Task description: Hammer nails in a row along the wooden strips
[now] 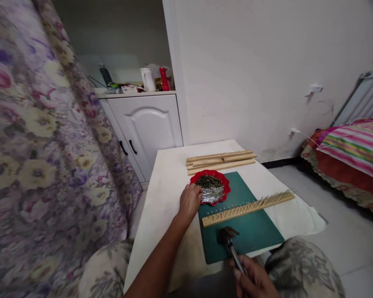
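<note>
My right hand (251,277) grips a claw hammer (230,244), its head over the near part of a green mat (248,240). My left hand (191,200) is at the left rim of a red scalloped dish (226,192), its fingers curled in at the edge. What those fingers hold, if anything, is hidden. Inside the dish lie dark nails (209,181) and silver nails (213,194) in two heaps. Across the mat runs a wooden strip (236,214) with a row of nails standing in it; its right end reaches beyond the mat.
Several wooden strips (220,161) lie at the back of the white-covered table (168,174). A floral curtain (49,145) hangs at left, beside a white cabinet (149,128). At right stands a bed with a striped cover (357,140). My knees flank the table's near side.
</note>
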A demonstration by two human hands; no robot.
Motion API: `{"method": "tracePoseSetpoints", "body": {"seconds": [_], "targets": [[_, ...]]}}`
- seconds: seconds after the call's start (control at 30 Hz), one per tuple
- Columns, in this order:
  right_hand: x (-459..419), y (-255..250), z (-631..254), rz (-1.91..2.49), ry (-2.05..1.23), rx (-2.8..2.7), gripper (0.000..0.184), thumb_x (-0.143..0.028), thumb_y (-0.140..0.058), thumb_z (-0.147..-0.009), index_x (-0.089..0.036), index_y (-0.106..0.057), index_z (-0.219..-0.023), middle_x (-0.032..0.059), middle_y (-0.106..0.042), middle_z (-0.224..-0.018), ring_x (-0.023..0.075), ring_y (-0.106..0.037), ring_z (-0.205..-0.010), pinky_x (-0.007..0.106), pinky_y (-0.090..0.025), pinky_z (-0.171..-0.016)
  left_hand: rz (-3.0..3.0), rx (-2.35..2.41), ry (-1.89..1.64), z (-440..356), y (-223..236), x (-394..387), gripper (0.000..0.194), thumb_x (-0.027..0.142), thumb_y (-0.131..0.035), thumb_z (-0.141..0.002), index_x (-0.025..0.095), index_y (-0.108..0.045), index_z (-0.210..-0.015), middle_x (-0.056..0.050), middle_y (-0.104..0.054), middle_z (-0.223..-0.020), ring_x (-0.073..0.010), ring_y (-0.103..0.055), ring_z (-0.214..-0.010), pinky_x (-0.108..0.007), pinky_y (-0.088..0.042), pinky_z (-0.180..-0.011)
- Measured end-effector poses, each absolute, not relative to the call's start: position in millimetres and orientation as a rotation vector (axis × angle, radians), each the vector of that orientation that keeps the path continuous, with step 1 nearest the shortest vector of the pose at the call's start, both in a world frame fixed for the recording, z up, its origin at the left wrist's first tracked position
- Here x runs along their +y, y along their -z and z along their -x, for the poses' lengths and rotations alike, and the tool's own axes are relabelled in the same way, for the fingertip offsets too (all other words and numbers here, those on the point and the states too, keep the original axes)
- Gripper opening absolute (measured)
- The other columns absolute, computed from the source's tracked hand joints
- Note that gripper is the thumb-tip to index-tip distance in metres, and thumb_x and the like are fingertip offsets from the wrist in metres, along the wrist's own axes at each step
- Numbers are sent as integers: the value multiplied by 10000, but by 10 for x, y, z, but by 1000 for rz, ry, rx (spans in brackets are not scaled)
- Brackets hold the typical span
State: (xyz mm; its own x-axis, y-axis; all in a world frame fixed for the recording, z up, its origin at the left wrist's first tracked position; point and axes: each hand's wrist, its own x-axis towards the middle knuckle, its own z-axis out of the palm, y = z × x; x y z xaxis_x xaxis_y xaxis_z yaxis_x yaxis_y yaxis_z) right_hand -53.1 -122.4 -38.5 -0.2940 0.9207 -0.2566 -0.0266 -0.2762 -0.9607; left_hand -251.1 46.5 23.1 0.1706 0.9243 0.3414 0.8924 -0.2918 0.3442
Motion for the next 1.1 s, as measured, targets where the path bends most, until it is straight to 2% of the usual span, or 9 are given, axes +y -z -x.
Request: {"method": "tracePoseSetpoints", "body": {"seconds": [0.17, 0.33, 0.5, 0.63, 0.83, 1.1], "targets": [[-1197, 348, 491, 1178, -1684, -1271, 511, -671, -559, -672, -190, -518, -839, -56, -500, -457, 88, -370, -379, 187, -257, -421, -2372, 1868, -566, 2400, -174, 694, 133, 144, -544, -729, 211, -647, -679, -36, -618, -767, -182, -554, -763, -265, -395, -695], [-1190, 353, 488, 1162, -1723, -1247, 488, -641, -565, -688, -185, -512, -853, -74, -476, -458, 62, -295, -375, 183, -227, -413, -2382, 1925, -480, 2368, -147, 703, 208, 143, -474, -775, 204, -653, -688, -49, -624, -776, -177, -562, -707, -263, -384, -643], [-1178, 418, 512, 1158, -1698, -1234, 494, -648, -565, -675, -181, -520, -829, -75, -473, -448, 56, -292, -365, 171, -207, -399, -2404, 1971, -407, 2354, -148, 702, 229, 116, -453, -782, 190, -664, -733, -67, -636, -808, -176, -573, -705, -261, -380, -629], [-1175, 445, 530, 1140, -1687, -1252, 468, -627, -557, -699, -179, -517, -827, -81, -461, -454, 57, -285, -373, 176, -201, -410, -2437, 1987, -357, 2355, -134, 711, 209, 112, -465, -774, 177, -663, -772, -76, -643, -830, -186, -582, -714, -265, -378, -627], [-1190, 415, 537, 1151, -1684, -1271, 433, -590, -566, -704, -186, -516, -849, -82, -456, -452, 65, -278, -366, 184, -183, -402, -2502, 1986, -376, 2401, -178, 577, 217, 164, -418, -841, 190, -633, -820, -72, -619, -882, -187, -581, -752, -271, -381, -634], [-1193, 520, 591, 1173, -1664, -1312, 440, -623, -536, -701, -200, -482, -810, -88, -451, -420, 52, -260, -318, 165, -149, -349, -2536, 1960, -506, 2473, -282, 322, 173, 169, -403, -873, 196, -572, -843, -53, -601, -867, -191, -558, -837, -292, -399, -743]]}}
